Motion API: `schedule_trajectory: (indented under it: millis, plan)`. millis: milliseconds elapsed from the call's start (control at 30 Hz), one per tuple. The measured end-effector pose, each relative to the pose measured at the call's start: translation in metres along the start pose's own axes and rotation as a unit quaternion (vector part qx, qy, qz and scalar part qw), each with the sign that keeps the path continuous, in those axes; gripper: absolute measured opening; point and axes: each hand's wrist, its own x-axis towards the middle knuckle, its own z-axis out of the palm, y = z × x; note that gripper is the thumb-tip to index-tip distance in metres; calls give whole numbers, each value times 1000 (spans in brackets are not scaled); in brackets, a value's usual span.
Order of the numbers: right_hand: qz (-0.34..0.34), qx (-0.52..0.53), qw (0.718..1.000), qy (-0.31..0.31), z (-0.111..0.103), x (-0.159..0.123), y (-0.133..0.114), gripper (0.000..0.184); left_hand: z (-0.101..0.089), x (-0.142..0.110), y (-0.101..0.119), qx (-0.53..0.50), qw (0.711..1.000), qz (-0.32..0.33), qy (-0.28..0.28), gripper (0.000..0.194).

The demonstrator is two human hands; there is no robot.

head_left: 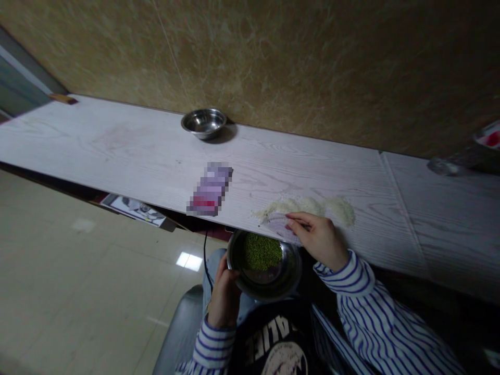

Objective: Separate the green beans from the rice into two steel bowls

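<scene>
Small steel bowl (203,125) on table (133,140), near wall. Pixelated flat object (212,190) near front edge. Left hand (225,296) grasps rim of larger bowl (269,281), just below table edge, green beans (261,252) inside. White grains (312,207) spread on table; right hand (321,238) beside them, fingertips pinched, can't tell on what.

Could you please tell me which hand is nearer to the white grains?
Right. The right hand is beside the white grains, at their near side; the left hand is farther off, holding the bowl by its rim.
</scene>
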Motion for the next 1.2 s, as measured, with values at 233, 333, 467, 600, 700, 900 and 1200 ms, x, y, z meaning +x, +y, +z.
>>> schedule_trajectory:
  millis: [233,333,467,600,700,900,1200]
  plan:
    - [-1,-19,1000,25,-18,11,4,26,-2,2,-3,6,1000,2,0,57]
    - [-1,-27,999,36,-22,15,5,27,-3,2,-4,7,1000,2,-4,56]
    - [-2,-32,999,27,-18,24,2,25,-4,3,-4,-3,1000,-1,0,56]
    - [-6,-19,1000,-7,-12,28,-9,24,-3,2,-3,-13,1000,3,14,52]
    - [-12,-12,1000,-25,-15,26,-15,22,-1,0,-2,-4,1000,4,18,52]
    - [-2,-14,1000,-11,-22,22,-9,23,0,-3,2,2,1000,8,2,49]
    - [11,-5,999,-40,-11,26,-16,22,0,-1,0,-8,1000,2,3,53]
